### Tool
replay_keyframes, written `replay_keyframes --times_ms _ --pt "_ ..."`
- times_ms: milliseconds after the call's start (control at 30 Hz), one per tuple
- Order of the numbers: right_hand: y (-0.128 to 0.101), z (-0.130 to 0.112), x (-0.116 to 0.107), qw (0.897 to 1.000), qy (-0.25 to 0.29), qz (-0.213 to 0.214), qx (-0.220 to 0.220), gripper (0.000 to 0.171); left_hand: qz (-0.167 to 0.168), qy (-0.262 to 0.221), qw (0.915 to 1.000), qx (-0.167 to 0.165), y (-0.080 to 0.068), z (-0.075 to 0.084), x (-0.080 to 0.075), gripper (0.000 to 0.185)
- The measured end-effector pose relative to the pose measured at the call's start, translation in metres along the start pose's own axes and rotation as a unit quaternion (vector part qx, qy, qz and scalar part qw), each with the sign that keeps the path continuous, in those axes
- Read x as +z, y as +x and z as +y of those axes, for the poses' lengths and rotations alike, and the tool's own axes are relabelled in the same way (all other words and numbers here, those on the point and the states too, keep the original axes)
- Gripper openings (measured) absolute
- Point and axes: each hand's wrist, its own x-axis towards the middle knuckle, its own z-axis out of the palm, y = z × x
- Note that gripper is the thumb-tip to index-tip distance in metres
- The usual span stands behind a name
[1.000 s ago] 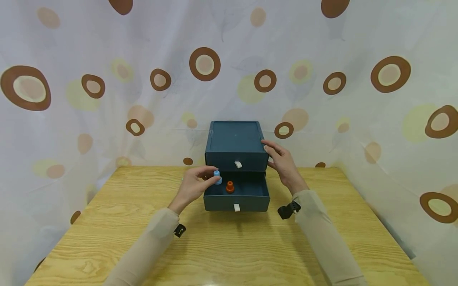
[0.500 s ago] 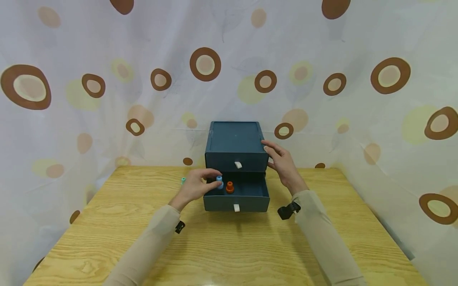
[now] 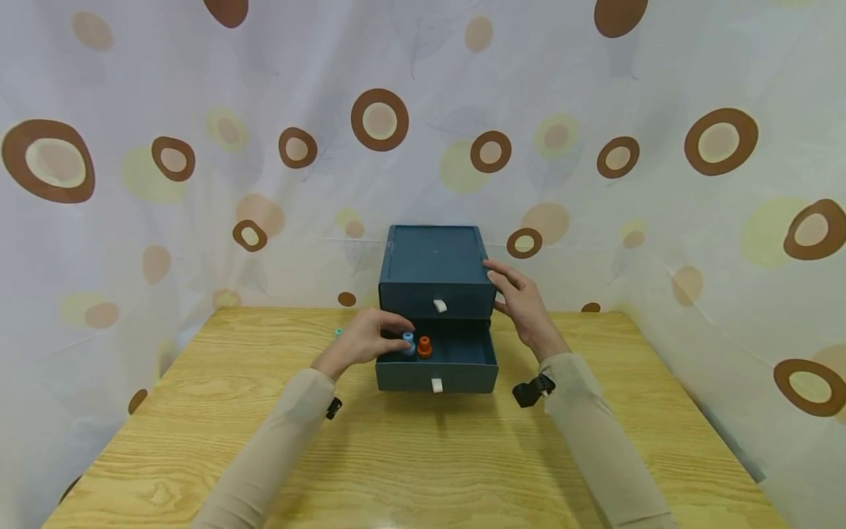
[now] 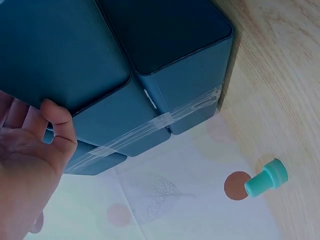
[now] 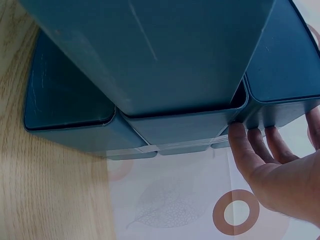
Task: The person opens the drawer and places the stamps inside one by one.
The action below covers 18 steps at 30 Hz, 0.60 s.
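Note:
A dark blue drawer cabinet [image 3: 436,253] stands at the back of the table, its middle drawer [image 3: 465,378] pulled out. My left hand [image 3: 362,342] reaches in over that drawer's left side. Between thumb and fingers it pinches a light blue stepped plastic peg [image 3: 409,345], low in the drawer. An orange peg [image 3: 425,347] of like shape stands upright just to its right. My right hand [image 3: 525,305] rests with fingers extended against the cabinet's right side; the fingertips [image 5: 237,132] touch it near the drawer joint in the right wrist view.
A turquoise peg [image 4: 266,178] stands on the wooden table [image 3: 410,463], left of the cabinet. White pull tabs [image 3: 437,385] stick out from the drawer fronts. Clear tape [image 4: 165,120] runs along the cabinet's side. A patterned curtain [image 3: 423,184] hangs behind and on both sides.
My left hand has moved slightly right and down, bringing the light blue peg lower into the drawer beside the orange one. The turquoise peg has come into clearer sight. My right hand stays put.

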Motion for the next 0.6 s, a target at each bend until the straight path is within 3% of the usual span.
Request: replay_keyframes --times_ms 600 --pt "-0.0002 0.0005 0.0003 1.0 0.003 0.002 0.0 0.048 -0.025 -0.008 0.9996 -0.011 0.0031 0.0004 0.0004 0.035"
